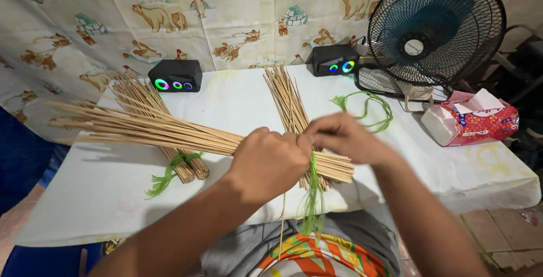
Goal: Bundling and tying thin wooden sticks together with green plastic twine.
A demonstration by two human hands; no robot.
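In the middle of the frame, the left hand is shut tight around a bunch of sticks on the desk, while the right hand's fingers pinch a green string.

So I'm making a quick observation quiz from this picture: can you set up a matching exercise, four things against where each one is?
Things:
1. tied stick bundle
2. fan
3. tissue pack
4. loose green string

Places:
A. on the table's right edge
B. behind the hands, near the right speaker
C. at the table's back right corner
D. left of the left hand, under the held sticks

Pairs: 1-D, 2-C, 3-A, 4-B
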